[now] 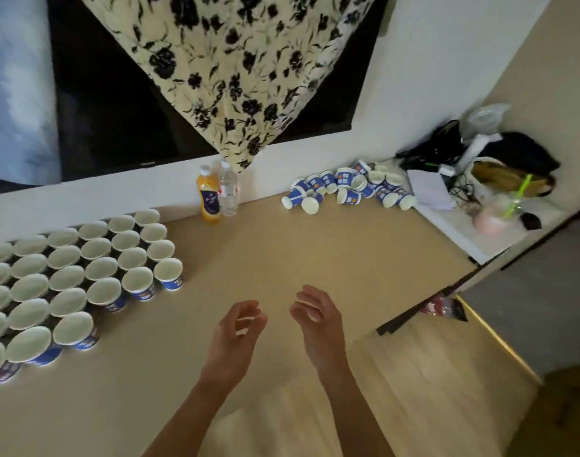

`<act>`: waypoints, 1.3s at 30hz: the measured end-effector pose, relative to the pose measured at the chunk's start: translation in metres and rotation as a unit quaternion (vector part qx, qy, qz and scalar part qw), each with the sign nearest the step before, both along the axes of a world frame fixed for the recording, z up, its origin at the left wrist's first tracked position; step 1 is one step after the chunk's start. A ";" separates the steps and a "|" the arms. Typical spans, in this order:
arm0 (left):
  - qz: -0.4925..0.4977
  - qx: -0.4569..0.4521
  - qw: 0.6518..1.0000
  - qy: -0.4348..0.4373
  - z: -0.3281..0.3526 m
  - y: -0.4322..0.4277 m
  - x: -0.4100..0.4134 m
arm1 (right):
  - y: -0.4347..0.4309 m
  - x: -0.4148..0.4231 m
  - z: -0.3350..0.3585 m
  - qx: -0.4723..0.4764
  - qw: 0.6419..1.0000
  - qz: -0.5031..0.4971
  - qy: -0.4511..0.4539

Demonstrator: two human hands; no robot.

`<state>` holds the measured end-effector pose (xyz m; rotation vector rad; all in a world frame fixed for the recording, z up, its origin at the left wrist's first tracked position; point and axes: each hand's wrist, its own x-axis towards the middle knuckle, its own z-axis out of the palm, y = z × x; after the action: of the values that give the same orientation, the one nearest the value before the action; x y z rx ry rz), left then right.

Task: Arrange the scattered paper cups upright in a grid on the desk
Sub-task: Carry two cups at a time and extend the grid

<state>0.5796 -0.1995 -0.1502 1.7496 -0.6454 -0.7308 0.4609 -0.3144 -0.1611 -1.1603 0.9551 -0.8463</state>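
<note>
Several blue-and-white paper cups stand upright in a tight grid (84,278) on the left of the tan desk (315,252). A heap of the same cups (348,188) lies tipped over at the desk's far right, against the wall. My left hand (239,328) and my right hand (315,315) hover side by side above the desk's middle, fingers loosely curled, holding nothing. Both hands are well apart from the grid and from the heap.
An orange juice bottle (208,194) and a clear water bottle (228,189) stand at the back by the wall. A white side shelf (479,239) on the right carries bags, cables and a pink drink (496,214). A dark screen with a floral cloth (242,61) hangs behind.
</note>
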 end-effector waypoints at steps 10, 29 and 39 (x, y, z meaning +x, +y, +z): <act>-0.020 -0.014 1.000 0.015 0.007 -0.104 -0.074 | -0.079 -0.106 0.005 -0.022 0.998 -0.036 0.053; -0.030 0.003 0.997 0.070 -0.012 -0.346 -0.068 | -0.338 -0.098 -0.016 -0.031 0.986 0.002 0.164; 0.066 0.042 0.995 0.058 -0.018 -0.419 -0.073 | -0.527 -0.034 -0.046 -0.131 0.954 0.086 0.256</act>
<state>0.5066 -0.6181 -0.1680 1.7926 -0.4209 -0.7702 0.4272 -0.8418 -0.2070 -1.7190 1.1610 -0.5458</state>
